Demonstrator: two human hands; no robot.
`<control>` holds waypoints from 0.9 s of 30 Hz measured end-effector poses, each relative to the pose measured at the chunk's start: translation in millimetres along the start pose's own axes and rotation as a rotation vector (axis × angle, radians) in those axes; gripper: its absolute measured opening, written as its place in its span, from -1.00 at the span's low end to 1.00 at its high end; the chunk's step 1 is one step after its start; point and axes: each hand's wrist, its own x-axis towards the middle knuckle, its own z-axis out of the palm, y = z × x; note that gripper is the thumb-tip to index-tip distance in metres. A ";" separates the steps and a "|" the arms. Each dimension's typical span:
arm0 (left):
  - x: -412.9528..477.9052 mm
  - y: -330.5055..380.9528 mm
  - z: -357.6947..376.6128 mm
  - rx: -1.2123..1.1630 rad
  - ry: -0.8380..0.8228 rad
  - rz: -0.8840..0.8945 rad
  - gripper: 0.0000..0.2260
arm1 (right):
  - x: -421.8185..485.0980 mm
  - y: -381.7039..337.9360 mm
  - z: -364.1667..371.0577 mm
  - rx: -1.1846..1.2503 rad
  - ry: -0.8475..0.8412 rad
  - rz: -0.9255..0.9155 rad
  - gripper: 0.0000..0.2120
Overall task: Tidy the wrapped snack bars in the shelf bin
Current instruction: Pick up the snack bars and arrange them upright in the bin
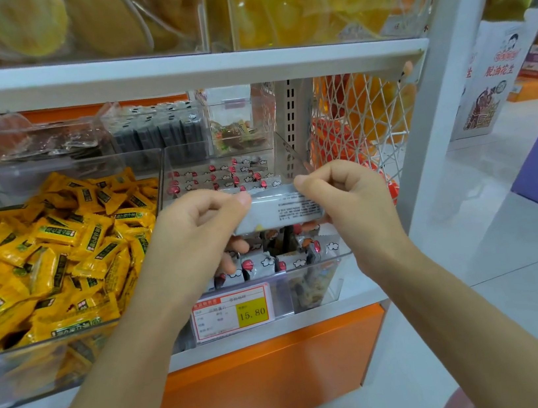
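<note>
A clear plastic shelf bin [316,276] holds several grey-white wrapped snack bars with red marks. Some lie in neat rows at the back [222,174], others stand jumbled at the front [269,262]. Above the bin I hold a bundle of these bars [282,209], printed back side up. My left hand [201,223] grips its left end and my right hand [343,200] grips its right end. Both hands hide the bundle's ends and the middle of the bin.
A bin of yellow wrapped snacks [44,263] sits to the left. A price tag reading 15.80 [232,311] hangs on the bin's front. The white shelf board [173,75] runs just above. A wire basket [363,121] with orange packs is to the right.
</note>
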 end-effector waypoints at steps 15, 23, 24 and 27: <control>5.5 -3.5 9.2 0.007 0.118 0.020 -0.75 | 4.0 -2.3 -14.2 0.008 -0.210 -0.077 -0.70; 6.0 -19.7 10.9 0.868 -0.132 0.229 -0.77 | 15.4 -2.8 -26.5 -0.397 -0.102 -0.241 -0.83; 5.8 -20.1 10.9 0.865 -0.140 0.221 -0.77 | 14.9 -1.3 -24.7 -0.451 -0.145 -0.251 -0.80; 6.6 -19.9 11.2 0.860 -0.136 0.216 -0.77 | 13.0 4.9 -16.0 -0.663 -0.250 -0.283 -0.63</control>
